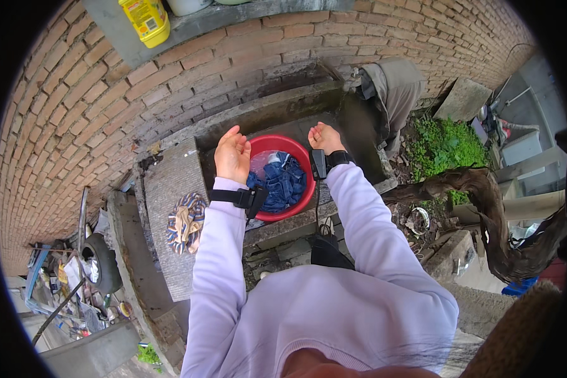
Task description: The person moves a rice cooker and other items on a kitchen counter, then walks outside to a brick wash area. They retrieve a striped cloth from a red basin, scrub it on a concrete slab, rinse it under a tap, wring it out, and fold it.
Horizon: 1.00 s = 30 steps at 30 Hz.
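Observation:
A red plastic basin (pixel 310 191) stands in the concrete wash trough (pixel 283 106) in front of me. Wet blue denim clothing (pixel 283 182) lies in it, in slightly cloudy water. My left hand (pixel 233 153) is raised over the basin's left side, palm turned up and fingers loosely bent. Past the opposite rim, my right hand (pixel 325 138) is held up with its fingers curled inward. Neither hand holds anything. Black straps with small devices circle both wrists. Left of the basin, a striped cloth (pixel 187 222) lies crumpled on the ribbed washing slab (pixel 165 189).
Behind the trough rises a brick wall (pixel 208 56), with a yellow bottle (pixel 146 21) on its ledge. A tap (pixel 355 78) stands beside a grey garment (pixel 397 90) draped at the trough's right end. A thick twisted vine trunk (pixel 489 203) is at right; a tyre (pixel 101 264) and clutter lie left.

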Motion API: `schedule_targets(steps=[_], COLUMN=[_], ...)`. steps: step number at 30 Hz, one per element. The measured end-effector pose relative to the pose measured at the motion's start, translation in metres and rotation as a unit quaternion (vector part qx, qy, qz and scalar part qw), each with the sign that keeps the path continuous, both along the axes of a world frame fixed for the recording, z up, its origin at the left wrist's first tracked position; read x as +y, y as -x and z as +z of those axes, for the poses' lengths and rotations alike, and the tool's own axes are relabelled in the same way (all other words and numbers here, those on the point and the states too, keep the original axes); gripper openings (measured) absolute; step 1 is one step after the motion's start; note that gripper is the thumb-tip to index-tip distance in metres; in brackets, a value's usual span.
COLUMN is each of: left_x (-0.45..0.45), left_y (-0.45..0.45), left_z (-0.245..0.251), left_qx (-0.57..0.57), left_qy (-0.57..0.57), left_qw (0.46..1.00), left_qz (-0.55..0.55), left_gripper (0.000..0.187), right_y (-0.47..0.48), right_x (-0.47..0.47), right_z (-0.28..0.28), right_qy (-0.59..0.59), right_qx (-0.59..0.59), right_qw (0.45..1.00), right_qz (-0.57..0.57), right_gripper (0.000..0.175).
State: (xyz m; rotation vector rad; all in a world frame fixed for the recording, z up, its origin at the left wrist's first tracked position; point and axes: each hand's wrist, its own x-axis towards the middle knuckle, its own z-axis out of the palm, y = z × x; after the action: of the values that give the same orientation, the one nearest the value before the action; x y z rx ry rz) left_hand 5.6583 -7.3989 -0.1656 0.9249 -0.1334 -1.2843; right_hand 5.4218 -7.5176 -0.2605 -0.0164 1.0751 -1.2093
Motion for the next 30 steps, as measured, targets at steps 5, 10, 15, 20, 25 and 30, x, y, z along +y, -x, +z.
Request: schedule_targets(steps=[5,10,15,20,25,30], left_x=[-0.121,-0.216,-0.255,-0.258,-0.253,-0.237], left_y=[0.141,0.224,0.241,0.251,0.252,0.252], left_z=[-0.042,-0.069,-0.092,-0.121,-0.132,-0.134], left_qx=[-0.005,-0.014,-0.064,-0.226,-0.373,-0.283], left_qy=[-0.002,-0.018,-0.055,-0.002,-0.041,-0.059], left_qw=[0.995,0.986,0.98,0.952,0.906,0.927], left_qz=[-0.097,-0.165,-0.18,-0.207,-0.199,-0.238], left_gripper=[0.029,0.027,0.024,0.016,0.02,0.023], right_y=[0.082,0.095,0.08,0.083,0.082,0.089], right_x=[-0.083,-0.14,-0.152,-0.13,-0.133,-0.127], right_z=[-0.027,-0.041,-0.045,-0.026,-0.02,-0.027], right_qy=[0.006,0.044,0.076,0.057,0.008,0.007], right_qx=[0.018,-0.033,-0.113,-0.006,0.136,0.306], right_qw=[1.0,0.996,0.985,0.991,0.981,0.918], right_qz=[-0.006,0.067,0.105,0.12,0.138,0.253], right_gripper=[0.025,0.017,0.02,0.032,0.04,0.038])
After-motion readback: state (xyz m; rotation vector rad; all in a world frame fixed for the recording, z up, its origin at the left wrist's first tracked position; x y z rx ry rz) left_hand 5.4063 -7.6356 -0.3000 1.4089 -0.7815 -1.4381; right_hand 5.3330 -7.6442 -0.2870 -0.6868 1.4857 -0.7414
